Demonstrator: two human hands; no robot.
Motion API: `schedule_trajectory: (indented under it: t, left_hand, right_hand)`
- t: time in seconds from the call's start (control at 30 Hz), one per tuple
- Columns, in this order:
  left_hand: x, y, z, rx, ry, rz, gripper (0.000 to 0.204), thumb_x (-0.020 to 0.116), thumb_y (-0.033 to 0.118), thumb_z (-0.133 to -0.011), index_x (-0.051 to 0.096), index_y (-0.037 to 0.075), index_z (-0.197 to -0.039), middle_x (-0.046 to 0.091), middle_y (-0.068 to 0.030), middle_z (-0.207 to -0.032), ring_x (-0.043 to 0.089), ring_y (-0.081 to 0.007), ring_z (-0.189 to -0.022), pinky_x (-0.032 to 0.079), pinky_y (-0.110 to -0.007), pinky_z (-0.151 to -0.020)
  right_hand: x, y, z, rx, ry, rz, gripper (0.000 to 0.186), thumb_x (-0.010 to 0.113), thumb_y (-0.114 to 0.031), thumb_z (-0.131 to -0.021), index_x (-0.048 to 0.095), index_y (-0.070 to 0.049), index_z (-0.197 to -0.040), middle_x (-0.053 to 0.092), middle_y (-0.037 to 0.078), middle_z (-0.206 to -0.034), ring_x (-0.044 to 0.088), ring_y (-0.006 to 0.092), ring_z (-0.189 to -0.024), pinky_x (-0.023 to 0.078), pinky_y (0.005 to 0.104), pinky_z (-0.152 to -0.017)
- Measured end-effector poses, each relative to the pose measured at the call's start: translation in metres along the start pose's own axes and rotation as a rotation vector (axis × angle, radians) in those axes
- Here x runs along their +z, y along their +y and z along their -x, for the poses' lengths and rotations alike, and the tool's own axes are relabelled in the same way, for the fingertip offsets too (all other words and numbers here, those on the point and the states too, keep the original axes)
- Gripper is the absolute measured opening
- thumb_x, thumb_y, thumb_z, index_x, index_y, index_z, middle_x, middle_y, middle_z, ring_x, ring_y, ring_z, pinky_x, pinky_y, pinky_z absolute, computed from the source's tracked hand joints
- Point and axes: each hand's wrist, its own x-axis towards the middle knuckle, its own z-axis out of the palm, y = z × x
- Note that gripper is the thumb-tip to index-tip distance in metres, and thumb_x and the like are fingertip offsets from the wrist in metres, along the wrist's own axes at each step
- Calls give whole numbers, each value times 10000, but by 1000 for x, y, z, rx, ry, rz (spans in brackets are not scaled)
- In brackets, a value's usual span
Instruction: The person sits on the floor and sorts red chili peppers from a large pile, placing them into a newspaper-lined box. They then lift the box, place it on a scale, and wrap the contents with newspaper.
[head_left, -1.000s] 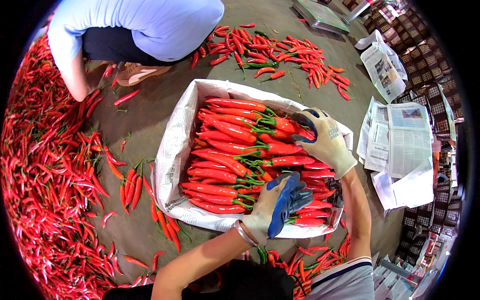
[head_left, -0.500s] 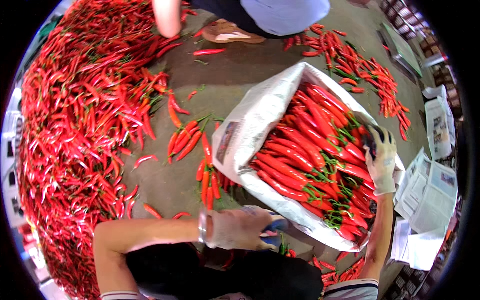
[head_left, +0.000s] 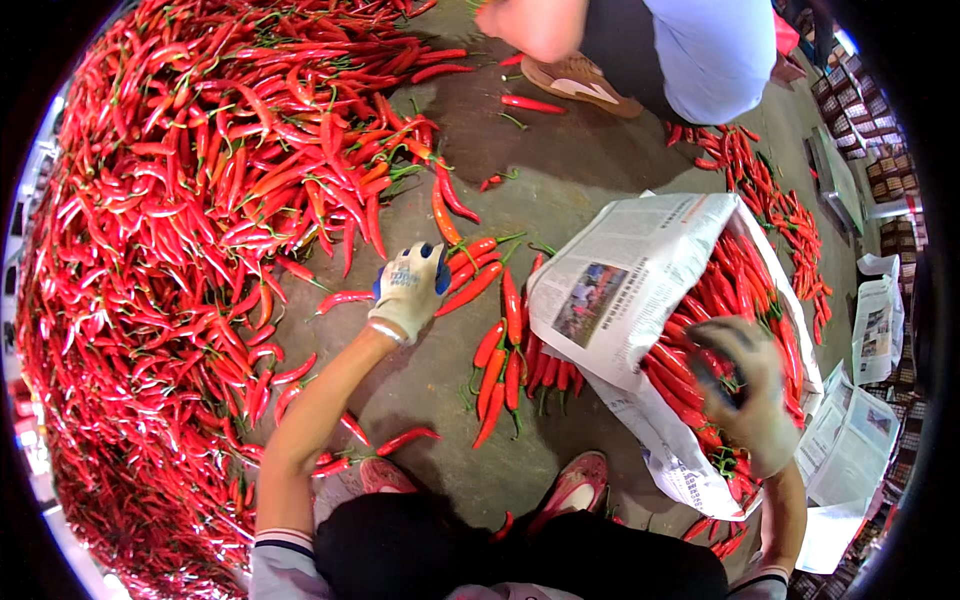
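Note:
My left hand, in a pale glove with blue on the fingers and palm side, is low over the floor. Its fingers curve loosely beside a small cluster of red chili peppers, with nothing visible in them. My right hand, gloved and blurred by motion, hovers over the chilies packed in a newspaper-lined bundle. Its fingers curve apart, showing the dark palm side. The newspaper's left flap leans over part of the packed chilies. More chilies lie in a row left of the bundle.
A big heap of red chilies fills the left side. Another person's shoe and arm are at the top. More chilies trail along the far right, near a flat metal scale. Newspaper sheets lie at right.
My left hand has gone from the bundle's near edge up and left to the floor chilies. My right hand has left the bundle's right rim and moved inward over its chilies. The view has shifted.

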Motion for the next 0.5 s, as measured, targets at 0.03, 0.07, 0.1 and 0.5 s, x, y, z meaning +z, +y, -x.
schedule_trajectory:
  t: [0.03, 0.07, 0.1, 0.5]
  left_hand:
    - [1, -10, -4, -27, -21, -9, 364, 678, 253, -777, 584, 98, -1093, 605, -167, -1033, 597, -369, -951, 497, -463, -816]
    - [4, -18, -6, -59, -46, -15, 373, 682, 259, -775, 583, 100, -1097, 602, -166, -1042, 599, -369, -950, 498, -463, -817]
    - [11, -24, -8, -88, -73, -6, 381, 686, 265, -772, 583, 101, -1101, 598, -164, -1051, 600, -368, -949, 498, -464, -818]
    - [30, -54, 52, -179, -128, 229, 363, 685, 275, -771, 560, 99, -1063, 594, -166, -1031, 608, -372, -923, 504, -465, -764]
  right_hand:
    - [18, -13, -16, -51, -177, -59, 411, 699, -190, -720, 617, -54, -1099, 612, 156, -1057, 576, 336, -1002, 459, 435, -857]
    - [37, -31, -39, -72, -417, -152, 472, 686, -260, -747, 586, -66, -1165, 605, 167, -1073, 570, 343, -1024, 461, 449, -866]
    - [64, -52, -52, -73, -497, -11, 522, 682, -303, -766, 556, -66, -1213, 598, 180, -1073, 569, 355, -1038, 465, 452, -875]
    - [287, -74, -199, 296, -133, 57, 422, 660, -286, -797, 583, -49, -1137, 616, 196, -1058, 616, 375, -981, 491, 439, -853]
